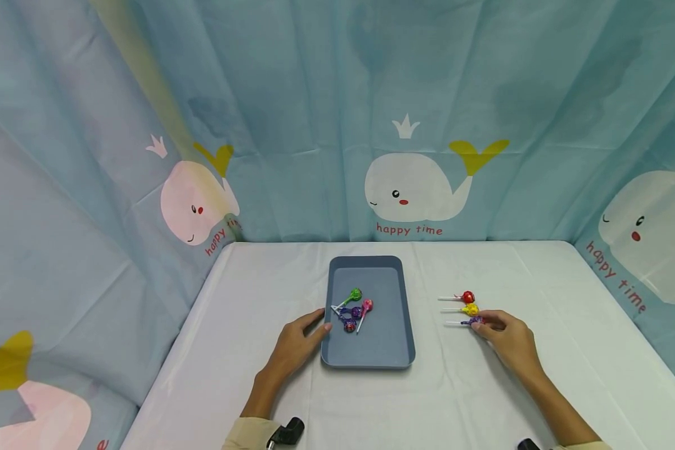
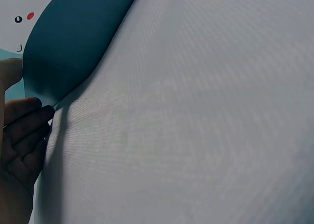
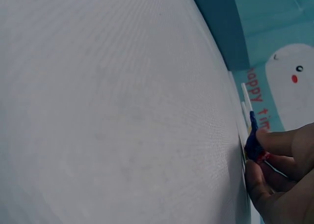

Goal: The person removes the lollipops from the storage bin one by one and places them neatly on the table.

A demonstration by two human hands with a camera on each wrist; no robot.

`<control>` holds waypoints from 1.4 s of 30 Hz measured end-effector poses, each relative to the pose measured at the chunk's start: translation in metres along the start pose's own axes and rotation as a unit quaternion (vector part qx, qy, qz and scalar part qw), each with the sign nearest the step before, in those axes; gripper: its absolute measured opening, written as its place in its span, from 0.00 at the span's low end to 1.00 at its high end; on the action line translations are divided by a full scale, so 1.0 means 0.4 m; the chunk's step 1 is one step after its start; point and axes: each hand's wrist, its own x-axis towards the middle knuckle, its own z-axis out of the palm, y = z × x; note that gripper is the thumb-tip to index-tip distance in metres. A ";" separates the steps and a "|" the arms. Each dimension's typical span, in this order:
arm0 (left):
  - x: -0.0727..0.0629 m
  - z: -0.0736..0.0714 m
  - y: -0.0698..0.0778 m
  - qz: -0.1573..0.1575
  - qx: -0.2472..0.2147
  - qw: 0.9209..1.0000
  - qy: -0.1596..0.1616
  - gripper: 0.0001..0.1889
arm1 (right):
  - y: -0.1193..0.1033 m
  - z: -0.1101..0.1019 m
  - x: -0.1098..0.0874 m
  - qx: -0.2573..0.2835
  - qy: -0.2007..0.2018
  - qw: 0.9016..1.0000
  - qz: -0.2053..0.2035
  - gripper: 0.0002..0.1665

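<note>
A grey-blue tray [image 1: 382,350] lies on the white table. My left hand [image 1: 295,344] holds its left edge, thumb over the rim and fingers against the outer wall; the left wrist view shows that wall [image 2: 68,42] up close. Inside the tray lie a green lollipop [image 1: 356,294], a pink lollipop [image 1: 368,305] and purple ones [image 1: 350,325], their sticks partly crossing. To the right of the tray, my right hand [image 1: 509,340] pinches the wrapped head of a purple lollipop [image 3: 253,145] between thumb and fingers. Just beyond it are a yellow lollipop [image 1: 470,309] and a red lollipop [image 1: 469,297], sticks pointing left.
A white cloth [image 1: 247,287] covers the table. Blue curtains [image 1: 292,125] printed with whales hang behind it and along both sides. Dark wrist devices [image 1: 292,430] show at the cuffs.
</note>
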 end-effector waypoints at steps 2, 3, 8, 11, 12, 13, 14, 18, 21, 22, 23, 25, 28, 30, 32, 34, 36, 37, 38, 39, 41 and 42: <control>0.000 0.000 -0.001 0.003 0.003 1.000 0.000 0.33 | 0.002 0.001 0.001 -0.002 -0.004 1.000 0.002 0.20; 0.000 0.000 -0.002 0.004 0.005 1.000 0.000 0.33 | 0.003 0.001 0.001 -0.002 -0.006 1.000 0.004 0.20; 0.001 0.000 -0.004 0.002 0.004 1.000 -0.001 0.33 | 0.004 0.001 0.002 0.000 -0.015 1.000 0.012 0.22; 0.001 0.001 -0.005 0.004 0.004 1.000 0.000 0.33 | 0.002 0.001 0.002 0.001 -0.017 1.000 0.015 0.22; 0.001 0.001 -0.005 0.004 0.004 1.000 0.001 0.33 | 0.001 0.001 0.003 0.001 -0.017 1.000 0.015 0.22; 0.000 0.001 -0.004 0.004 0.005 1.000 0.001 0.33 | 0.001 0.001 0.003 0.001 -0.018 1.000 0.015 0.22; 0.000 0.002 -0.005 0.005 0.006 1.000 0.002 0.33 | 0.001 0.001 0.003 0.002 -0.018 1.000 0.016 0.22; -0.002 0.001 -0.001 0.004 0.007 1.000 0.002 0.33 | 0.001 -0.001 0.005 0.006 -0.022 1.000 0.017 0.22; -0.002 0.001 -0.001 0.002 0.004 1.000 0.001 0.33 | 0.002 -0.003 0.006 0.008 -0.024 1.000 0.018 0.22; -0.001 0.001 -0.001 0.000 0.002 1.000 0.000 0.33 | 0.002 -0.004 0.006 0.009 -0.024 1.000 0.017 0.23; -0.001 0.001 -0.001 0.000 0.001 1.000 0.000 0.33 | 0.002 -0.004 0.005 0.008 -0.023 1.000 0.018 0.23; -0.001 0.001 0.000 -0.001 -0.002 1.000 0.001 0.33 | 0.001 -0.003 0.005 0.008 -0.020 1.000 0.016 0.23; -0.002 0.001 0.002 -0.002 -0.003 1.000 0.000 0.33 | -0.002 -0.005 0.003 0.008 -0.013 1.000 0.014 0.24; -0.001 0.001 0.002 0.000 -0.003 1.000 0.001 0.33 | -0.005 -0.006 0.001 0.011 -0.008 1.000 0.015 0.24; -0.001 0.001 0.001 0.002 -0.002 1.000 0.001 0.33 | -0.008 -0.010 0.001 0.017 -0.003 1.000 0.015 0.24; 0.000 0.002 0.001 0.003 -0.002 1.000 0.002 0.33 | -0.014 -0.013 0.000 0.024 0.001 1.000 0.017 0.25; 0.000 0.002 0.000 0.002 -0.001 1.000 0.002 0.33 | -0.019 -0.016 -0.001 0.031 0.005 0.999 0.019 0.24; 0.000 0.002 0.000 0.004 0.000 1.000 0.002 0.33 | -0.023 -0.017 -0.001 0.033 0.007 0.999 0.019 0.24; 0.000 0.002 0.000 0.002 0.001 1.000 0.002 0.33 | -0.026 -0.017 -0.002 0.036 0.009 0.999 0.020 0.24; 0.000 0.002 -0.001 0.004 0.003 1.000 0.002 0.33 | -0.030 -0.018 -0.003 0.039 0.010 0.999 0.020 0.24; 0.000 0.003 -0.002 0.002 0.005 1.000 0.002 0.33 | -0.036 -0.019 -0.004 0.045 0.011 0.999 0.018 0.23; 0.000 0.003 -0.003 0.002 0.006 1.000 0.002 0.34 | -0.040 -0.019 -0.004 0.048 0.011 0.999 0.017 0.23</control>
